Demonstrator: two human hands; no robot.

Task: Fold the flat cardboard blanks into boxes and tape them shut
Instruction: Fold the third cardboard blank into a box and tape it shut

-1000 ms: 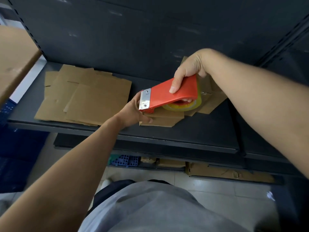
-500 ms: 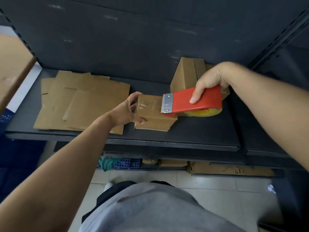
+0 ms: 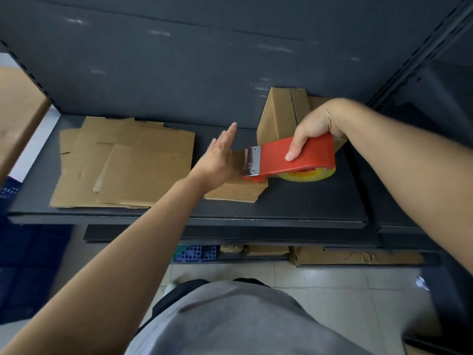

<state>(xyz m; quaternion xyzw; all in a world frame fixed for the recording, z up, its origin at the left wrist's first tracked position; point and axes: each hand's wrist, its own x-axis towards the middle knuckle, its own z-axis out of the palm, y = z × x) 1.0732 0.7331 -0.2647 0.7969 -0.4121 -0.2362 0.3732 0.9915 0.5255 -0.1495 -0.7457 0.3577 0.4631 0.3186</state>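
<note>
Holding one tape dispenser (image 3: 294, 157) against one box (image 3: 235, 192).

The dark shelf (image 3: 294, 208) carries flat blanks (image 3: 133, 165); right of them a small box (image 3: 235, 192), farther right a taller box (image 3: 279, 119).

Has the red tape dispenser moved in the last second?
Yes. The tape dispenser has shifted right, away from the stack of flat blanks.

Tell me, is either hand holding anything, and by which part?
The right hand grips the tape dispenser across its red body, above the roll. The left hand holds nothing, fingers straight.
</note>
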